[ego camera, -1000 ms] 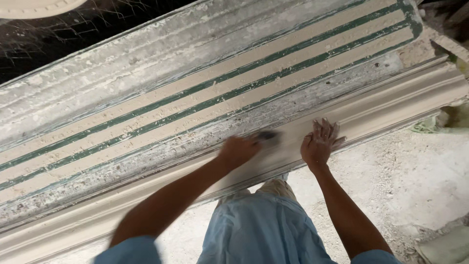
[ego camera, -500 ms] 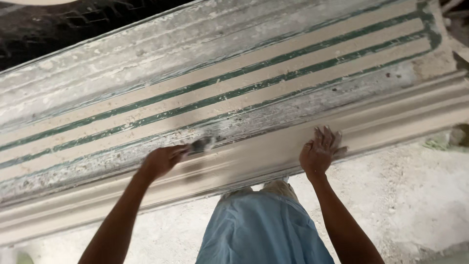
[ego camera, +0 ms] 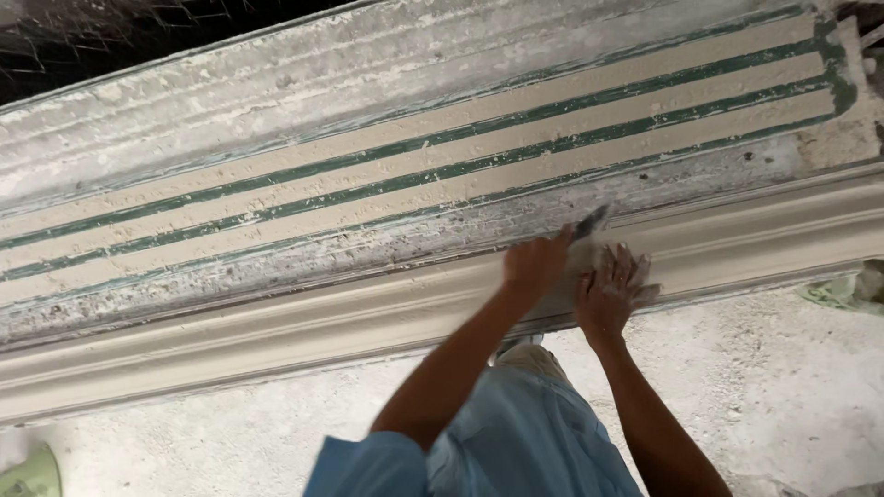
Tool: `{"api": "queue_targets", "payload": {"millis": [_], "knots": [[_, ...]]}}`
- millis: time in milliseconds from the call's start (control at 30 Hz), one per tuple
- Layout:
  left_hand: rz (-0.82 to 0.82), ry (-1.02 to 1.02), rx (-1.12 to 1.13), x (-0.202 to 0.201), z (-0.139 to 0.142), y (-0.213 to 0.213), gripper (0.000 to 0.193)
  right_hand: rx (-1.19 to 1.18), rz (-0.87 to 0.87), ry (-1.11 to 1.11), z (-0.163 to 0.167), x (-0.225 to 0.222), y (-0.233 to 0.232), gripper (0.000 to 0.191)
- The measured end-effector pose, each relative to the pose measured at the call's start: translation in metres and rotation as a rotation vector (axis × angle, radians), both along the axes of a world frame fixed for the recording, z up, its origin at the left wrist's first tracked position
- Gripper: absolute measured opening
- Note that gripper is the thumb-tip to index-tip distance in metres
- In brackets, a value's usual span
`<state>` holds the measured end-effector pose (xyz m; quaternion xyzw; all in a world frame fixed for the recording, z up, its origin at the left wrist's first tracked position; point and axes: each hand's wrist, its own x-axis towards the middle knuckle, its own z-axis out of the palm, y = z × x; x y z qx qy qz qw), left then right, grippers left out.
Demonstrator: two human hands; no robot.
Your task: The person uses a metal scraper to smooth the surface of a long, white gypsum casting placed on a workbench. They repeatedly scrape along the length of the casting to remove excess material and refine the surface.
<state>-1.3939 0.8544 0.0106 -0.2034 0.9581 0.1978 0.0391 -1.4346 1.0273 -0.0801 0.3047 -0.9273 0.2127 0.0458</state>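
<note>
Plaster moulding (ego camera: 276, 336): lay lengthwise along near edge of striped bench (ego camera: 396, 175), touching it. Left hand (ego camera: 537, 265) rested on moulding, fingers closed around small dark scraper (ego camera: 589, 223), blade tip at bench-side edge of moulding. Right hand (ego camera: 610, 296) just beside left, fingers spread flat, pressed on moulding. Dusty floor (ego camera: 783, 387) below moulding.
</note>
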Motion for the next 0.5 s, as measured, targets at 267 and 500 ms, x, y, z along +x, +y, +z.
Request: {"api": "queue_targets", "payload": {"millis": [267,500], "knots": [[0.003,-0.261,-0.032,0.257,0.029,-0.205,0.047,0.028,-0.052,-0.037,-0.003,0.003,-0.007,0.052],[0.099,-0.699,-0.461,0.346,0.044,-0.256,0.046,0.028,-0.050,-0.052,-0.008,0.005,-0.009,0.057]]}}
